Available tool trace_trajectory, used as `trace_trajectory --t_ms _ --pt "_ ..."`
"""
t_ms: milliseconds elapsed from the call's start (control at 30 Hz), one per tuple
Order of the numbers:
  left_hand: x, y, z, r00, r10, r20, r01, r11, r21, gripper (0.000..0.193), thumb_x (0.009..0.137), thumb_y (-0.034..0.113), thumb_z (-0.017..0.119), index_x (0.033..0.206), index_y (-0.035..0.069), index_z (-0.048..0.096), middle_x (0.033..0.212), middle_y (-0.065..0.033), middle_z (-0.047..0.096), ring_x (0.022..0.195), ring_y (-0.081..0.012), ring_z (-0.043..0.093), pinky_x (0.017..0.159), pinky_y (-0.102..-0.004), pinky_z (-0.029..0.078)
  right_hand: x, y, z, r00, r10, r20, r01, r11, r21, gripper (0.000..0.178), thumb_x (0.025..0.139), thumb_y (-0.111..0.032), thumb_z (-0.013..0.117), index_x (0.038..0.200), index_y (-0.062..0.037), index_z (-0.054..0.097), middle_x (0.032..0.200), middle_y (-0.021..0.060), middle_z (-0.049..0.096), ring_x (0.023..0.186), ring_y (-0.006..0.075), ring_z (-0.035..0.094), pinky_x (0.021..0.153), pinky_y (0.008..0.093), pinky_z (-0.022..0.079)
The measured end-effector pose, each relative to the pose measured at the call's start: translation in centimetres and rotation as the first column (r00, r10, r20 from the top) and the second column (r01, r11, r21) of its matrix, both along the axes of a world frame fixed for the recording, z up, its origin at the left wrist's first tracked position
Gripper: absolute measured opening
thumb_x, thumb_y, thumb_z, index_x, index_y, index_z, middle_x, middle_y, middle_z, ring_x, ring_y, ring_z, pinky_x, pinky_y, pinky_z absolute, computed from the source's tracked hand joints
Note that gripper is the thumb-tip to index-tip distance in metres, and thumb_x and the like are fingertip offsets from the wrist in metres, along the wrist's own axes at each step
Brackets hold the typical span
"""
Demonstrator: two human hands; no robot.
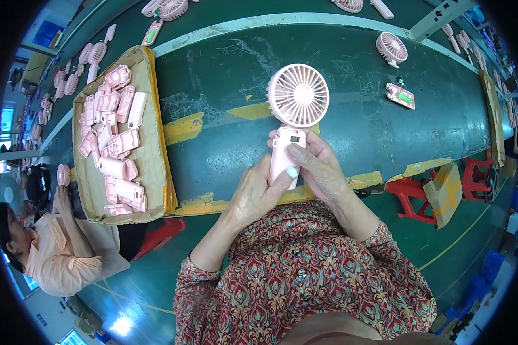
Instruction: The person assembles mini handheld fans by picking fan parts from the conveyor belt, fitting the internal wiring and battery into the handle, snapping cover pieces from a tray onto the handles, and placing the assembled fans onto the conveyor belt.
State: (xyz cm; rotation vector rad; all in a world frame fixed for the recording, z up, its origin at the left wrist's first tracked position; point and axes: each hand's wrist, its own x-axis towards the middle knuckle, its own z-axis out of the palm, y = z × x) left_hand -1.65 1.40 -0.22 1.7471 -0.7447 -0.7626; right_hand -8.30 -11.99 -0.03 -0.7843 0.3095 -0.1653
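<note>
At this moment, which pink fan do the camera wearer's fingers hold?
The central fan: left hand and right hand grip its handle. Others, like the fan head at upper right, touch neither hand.

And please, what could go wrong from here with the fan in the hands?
The left hand and right hand grip the pink handheld fan by its handle near the front edge of the green table; a slip might drop it. The right thumb is close to the small display and might smudge it.
</note>
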Motion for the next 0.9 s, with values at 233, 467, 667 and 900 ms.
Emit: trace_trajectory --t_ms 233,467,667,900 --pt "-1.5 -0.1 1.2 0.979 -0.004 0.206 0.004 1.000 0.000 0.031 0.083 0.021 0.053 0.088 -0.009 0.050 0.066 -0.0203 0.062 0.061 -0.0377 0.063 0.061 -0.0434 0.051 -1.3 0.3 0.9 1.000 -0.011 0.005 0.012 0.999 -0.045 0.040 0.087 -0.017 0.059 0.120 0.0013 0.046 0.111 0.0151 0.058 0.102 0.0212 0.058 0.091 0.0352 0.047" --pt "-0.4 0.1 -2.1 0.962 -0.042 -0.268 0.053 0.998 0.033 0.031 0.090 0.026 0.054 0.100 -0.004 0.053 0.079 -0.0123 0.062 0.063 -0.0169 0.062 0.060 -0.0312 0.050 -0.5 0.4 -1.2 0.995 -0.011 -0.096 -0.014 0.967 -0.254 0.034 0.090 -0.016 0.056 0.119 -0.0004 0.047 0.108 0.0106 0.059 0.096 0.0142 0.058 0.084 0.0289 0.048" --pt "0.2 -0.3 -1.0 0.902 0.000 -0.432 -0.035 0.997 -0.074 0.024 0.088 0.015 0.055 0.107 -0.001 0.051 0.081 -0.0037 0.061 0.059 -0.0073 0.057 0.052 -0.0209 0.048 0.4 -0.2 -3.0 0.992 0.081 -0.096 -0.105 0.954 -0.281 0.032 0.094 -0.023 0.051 0.117 -0.0016 0.047 0.103 0.0059 0.059 0.088 0.0095 0.057 0.076 0.0250 0.048" --pt "3.0 -0.7 -0.2 0.806 0.023 -0.591 -0.153 0.973 -0.171 0.025 0.089 0.018 0.050 0.104 -0.001 0.055 0.083 -0.0099 0.066 0.055 -0.0094 0.056 0.049 -0.0212 0.046 0.9 -1.3 -3.9 0.980 0.157 -0.124 -0.178 0.967 -0.181 0.048 0.095 -0.041 0.044 0.121 -0.0001 0.045 0.104 0.0107 0.058 0.093 0.0164 0.058 0.083 0.0298 0.048"
